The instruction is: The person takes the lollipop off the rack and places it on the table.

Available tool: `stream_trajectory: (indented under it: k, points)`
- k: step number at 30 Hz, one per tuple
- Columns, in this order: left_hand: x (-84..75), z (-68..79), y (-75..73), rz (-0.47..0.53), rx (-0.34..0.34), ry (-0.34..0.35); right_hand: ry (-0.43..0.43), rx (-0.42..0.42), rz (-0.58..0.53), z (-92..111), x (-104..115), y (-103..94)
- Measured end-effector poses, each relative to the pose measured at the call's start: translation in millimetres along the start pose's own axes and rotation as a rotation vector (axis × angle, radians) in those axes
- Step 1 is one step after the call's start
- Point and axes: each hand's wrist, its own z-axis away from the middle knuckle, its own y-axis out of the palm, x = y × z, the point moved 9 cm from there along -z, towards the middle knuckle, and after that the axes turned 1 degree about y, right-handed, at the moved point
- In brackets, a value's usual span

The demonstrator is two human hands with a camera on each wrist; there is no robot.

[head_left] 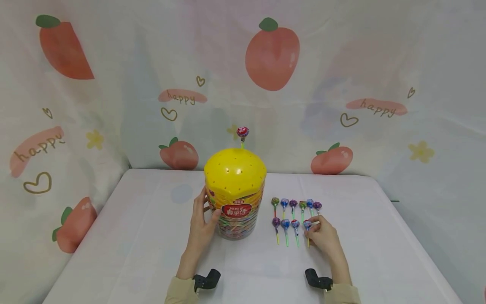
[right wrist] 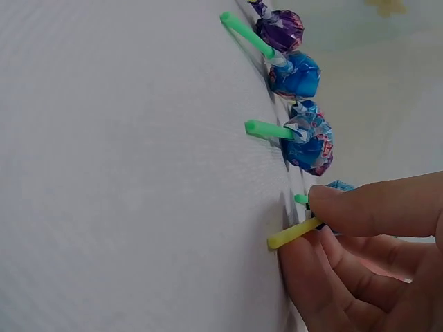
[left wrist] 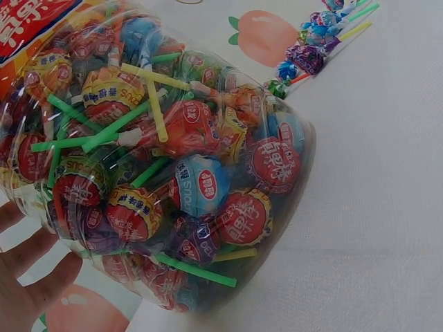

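Note:
A clear plastic jar (head_left: 237,223) full of wrapped lollipops (left wrist: 201,185) stands upright under a yellow domed lid (head_left: 235,171). One red-wrapped lollipop (head_left: 243,132) sticks up from the lid top. My left hand (head_left: 203,228) holds the jar's left side, thumb toward the front and fingers partly hidden behind. To the right, my right hand (head_left: 322,234) pinches a blue-wrapped lollipop with a yellow stick (right wrist: 294,234) between thumb and fingers, at the right end of the front row. Beside it lies a blue lollipop with a green stick (right wrist: 308,142).
Behind the front row lies a back row of several lollipops, with a green one (head_left: 275,202) at its left end. A white cloth covers the table (head_left: 133,236). A fruit-patterned curtain (head_left: 228,55) hangs behind and at the sides.

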Motion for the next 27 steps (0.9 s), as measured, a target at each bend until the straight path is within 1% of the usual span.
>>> stream_trajectory:
  k: [4,9,18,22,27]
  points:
    - [-0.6,0.0,0.8,-0.001,0.002,0.001,0.001,-0.037,0.048,-1,-2,1.3]
    - [-1.5,0.2,0.2,-0.002,-0.001,0.005,-0.001,-0.058,0.087,-2,-3,3.4]
    - [-0.9,0.7,-1.3,-0.009,-0.008,-0.004,0.009,-0.044,0.108,-2,-1,3.5]
    - [-0.8,0.5,-0.8,-0.003,-0.006,0.001,0.011,-0.052,0.120,-2,-1,0.1]
    - [-0.4,0.0,-0.2,-0.003,-0.006,-0.004,-0.011,-0.087,0.171,3,7,-10.5]
